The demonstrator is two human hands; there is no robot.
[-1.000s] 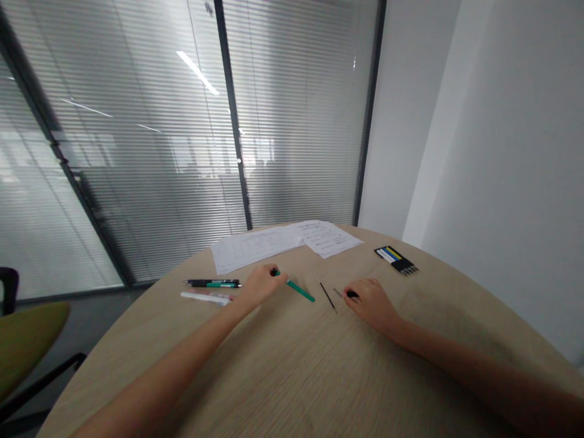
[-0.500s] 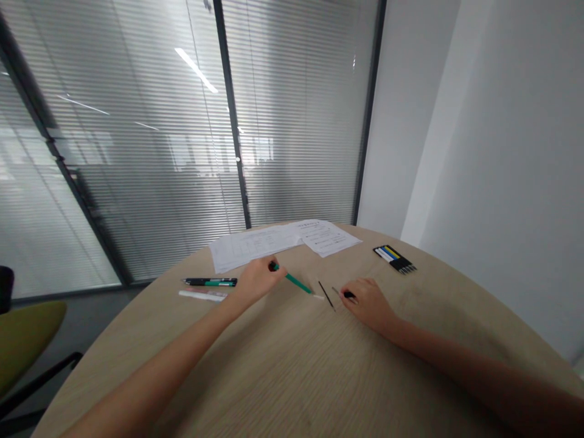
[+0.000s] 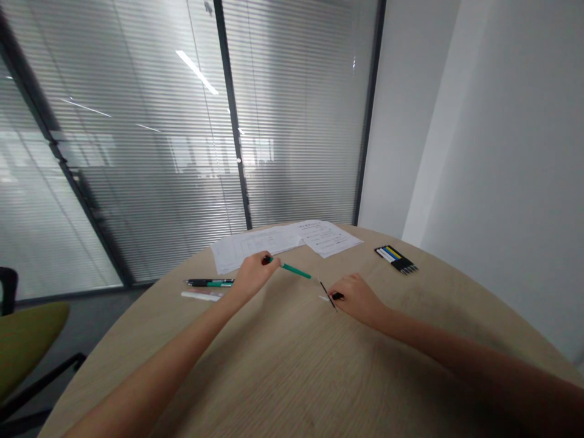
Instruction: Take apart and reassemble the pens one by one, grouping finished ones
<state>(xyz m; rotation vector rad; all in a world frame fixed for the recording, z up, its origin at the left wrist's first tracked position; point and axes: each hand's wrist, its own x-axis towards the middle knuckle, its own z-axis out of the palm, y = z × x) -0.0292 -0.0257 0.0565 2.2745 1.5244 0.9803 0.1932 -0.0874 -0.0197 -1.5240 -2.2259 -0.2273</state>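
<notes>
In the head view, my left hand [image 3: 257, 272] is closed round one end of a slim green pen barrel [image 3: 296, 270], whose far end points right and slightly down. My right hand [image 3: 358, 298] pinches a small black pen part [image 3: 338, 295], mostly hidden by the fingers. A thin black pen refill [image 3: 326, 294] lies on the table between the hands, close to my right fingertips. Beside it is a small pale sliver [image 3: 323, 297], too small to make out.
Black-and-green pens [image 3: 210, 283] and a white stick-like item [image 3: 201, 296] lie left of my left hand. Printed sheets [image 3: 333, 238] are at the back of the round wooden table [image 3: 292, 377]. A black case of pens [image 3: 401, 263] lies at the right. A green chair [image 3: 31, 331] stands at the left.
My right hand has moved left toward the refill with the black part. The green barrel's free end has risen and swung level, and my left hand has shifted slightly left.
</notes>
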